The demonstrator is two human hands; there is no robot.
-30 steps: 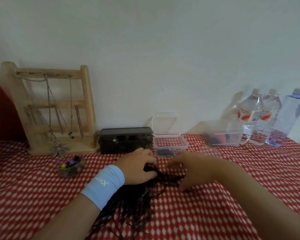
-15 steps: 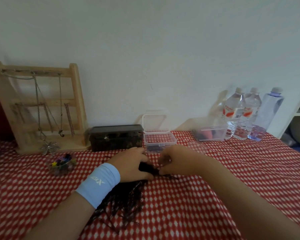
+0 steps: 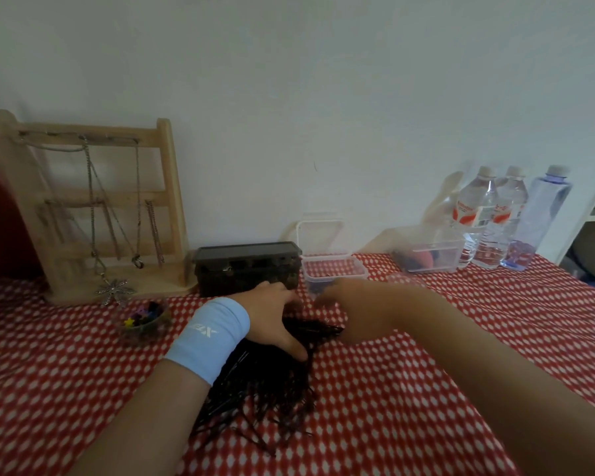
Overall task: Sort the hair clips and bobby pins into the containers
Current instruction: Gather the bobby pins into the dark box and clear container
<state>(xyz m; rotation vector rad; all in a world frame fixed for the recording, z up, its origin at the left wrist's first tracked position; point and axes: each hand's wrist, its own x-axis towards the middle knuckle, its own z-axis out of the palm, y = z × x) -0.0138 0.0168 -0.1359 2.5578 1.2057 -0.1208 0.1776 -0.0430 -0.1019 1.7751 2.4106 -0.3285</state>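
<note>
Centrally, bobby pins [image 3: 272, 383] heaped under left hand [image 3: 272, 314], thumb splayed flat, right hand [image 3: 354, 307] just beside, grip unclear.

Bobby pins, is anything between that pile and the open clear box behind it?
No object visible there. Only the left hand and right hand are over the stretch from bobby pins to clear box.

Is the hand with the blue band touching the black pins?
Touching. The head view shows the left hand resting on top of the bobby pins.
</note>
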